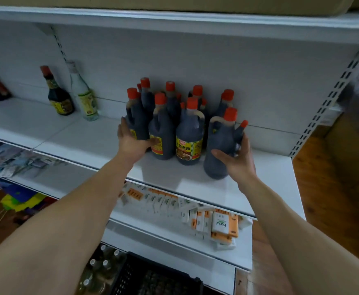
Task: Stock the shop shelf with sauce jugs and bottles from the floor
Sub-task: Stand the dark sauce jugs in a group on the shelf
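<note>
White shelf [85, 143]: left hand [131, 143], fingers spread, presses flat against the clustered dark sauce jugs [163, 116]; right hand [238, 158] grasps the nearest jug [219, 150], standing at the shelf front.

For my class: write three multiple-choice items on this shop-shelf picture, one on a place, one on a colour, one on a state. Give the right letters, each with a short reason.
1. Where does the clear glass bottle stand?
A. left of the cluster of dark sauce jugs
B. right of it
C. on the floor

2. What colour are the jugs' caps?
A. green
B. orange-red
C. white

3. What is the right hand doing?
A. hanging free
B. holding the nearest jug
C. lifting a box

Answers: 1 A, it stands at the shelf's left part beside a dark bottle; 2 B, every cap in view shows orange-red; 3 B, its fingers wrap that jug's body.
</note>
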{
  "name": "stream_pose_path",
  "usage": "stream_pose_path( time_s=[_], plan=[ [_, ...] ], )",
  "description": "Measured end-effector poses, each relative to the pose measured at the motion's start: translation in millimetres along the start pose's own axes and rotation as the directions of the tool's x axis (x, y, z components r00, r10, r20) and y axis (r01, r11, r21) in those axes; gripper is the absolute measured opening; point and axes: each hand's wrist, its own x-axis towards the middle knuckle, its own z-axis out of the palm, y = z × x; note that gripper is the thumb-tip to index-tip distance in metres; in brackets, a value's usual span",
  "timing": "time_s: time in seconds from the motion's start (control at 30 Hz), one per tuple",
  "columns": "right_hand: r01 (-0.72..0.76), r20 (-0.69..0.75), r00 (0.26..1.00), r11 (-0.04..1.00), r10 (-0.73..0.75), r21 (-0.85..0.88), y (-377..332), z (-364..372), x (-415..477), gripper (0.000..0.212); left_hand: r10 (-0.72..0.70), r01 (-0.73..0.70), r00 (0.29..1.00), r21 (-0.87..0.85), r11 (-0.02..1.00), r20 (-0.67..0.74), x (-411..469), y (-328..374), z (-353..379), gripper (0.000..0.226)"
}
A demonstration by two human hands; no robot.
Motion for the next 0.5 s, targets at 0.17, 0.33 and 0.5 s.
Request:
stream_pose_path(
  time_s=[0.17, 0.33, 0.5],
  plan=[
    [-0.005, -0.058, 0.998, 1.0, 0.004, -0.013, 0, 13, 8, 0.095, 0.007, -0.008, 1.0, 0.038, 0.999, 0.013, 37, -15, 13, 0.125],
    [-0.019, -0.096, 0.995, 0.999, 0.015, -0.039, 1, 25, 18, 0.094, 0.116, -0.116, 0.993, 0.008, 0.993, -0.031, 42, -31, 23, 0.126],
    [-0.03, -0.116, 0.993, 0.999, 0.028, -0.014, 5, 31, 19, 0.093, 0.189, -0.193, 0.973, -0.016, 0.981, -0.133, 44, -35, 28, 0.125]
  ],
)
